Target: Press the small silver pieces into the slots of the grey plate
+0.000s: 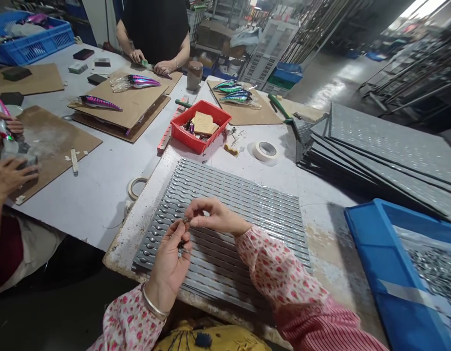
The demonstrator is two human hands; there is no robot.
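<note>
A grey ribbed tray [243, 204] lies on the table in front of me. Over its near left part, my left hand [172, 258] is cupped palm up and holds a few small dark metal pieces [180, 246]. My right hand [211, 214] is just above it, thumb and forefinger pinched on one small metal piece [186, 221] near the left fingertips. Both wrists come out of pink flowered sleeves.
A blue crate [375, 253] of small metal parts stands at right, a stack of grey trays [386, 146] behind it. A red bin [199, 124], tape rolls [265, 151] and coloured fishing lures [234, 92] lie further back. Other people's hands work at left and far back.
</note>
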